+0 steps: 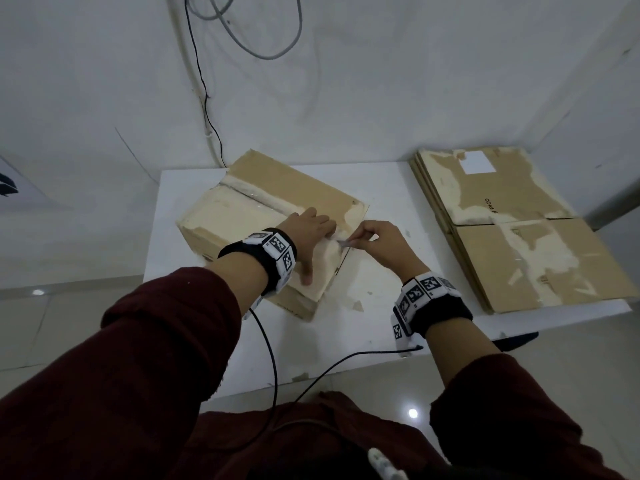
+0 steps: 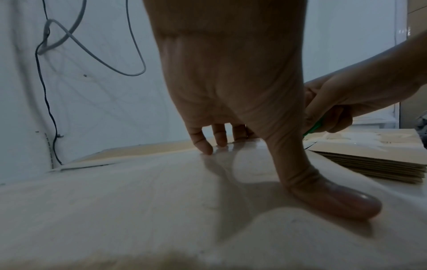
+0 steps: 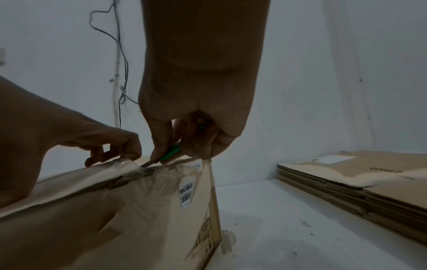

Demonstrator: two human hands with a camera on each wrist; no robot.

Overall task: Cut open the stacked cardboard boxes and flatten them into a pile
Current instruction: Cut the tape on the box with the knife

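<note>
A pile of flattened boxes (image 1: 519, 230) already lies at the right of the white desk (image 1: 381, 188), so part of the work looks done. One taped box (image 1: 263, 216) stands uncut at the desk's middle. The left hand (image 1: 311, 237) presses on its top with fingers spread and nearly straight, while the right hand (image 1: 377, 242) grips a green-handled cutter (image 3: 169, 154), blade at the taped seam; slitting and flattening remain.
</note>
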